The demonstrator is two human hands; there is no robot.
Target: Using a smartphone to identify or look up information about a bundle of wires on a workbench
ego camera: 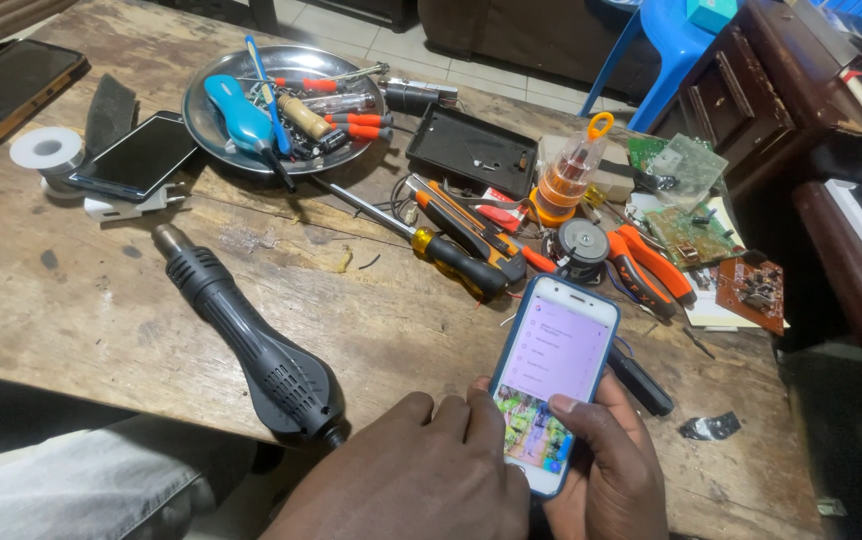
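Blue-cased smartphone (556, 385) with a lit screen is held over the near edge of the wooden tabletop (71, 300). The right hand (611, 465) grips it from below and from the right side, and its thumb lies on the lower part of the screen. The left hand (421, 475) is beside it on the left, with the fingers bent and the fingertips touching the left edge of the phone.

To the left of the hands lies a black heat gun (251, 335), its nozzle pointing far and left. Just beyond the phone are a black and orange screwdriver (451, 250) and orange pliers (651, 265). Farther left, a round metal dish (336, 155) holds small tools. Two other phones with dark screens, (141, 155) and (6, 90), lie at the far left. Green circuit boards (686, 235) lie at the right side.
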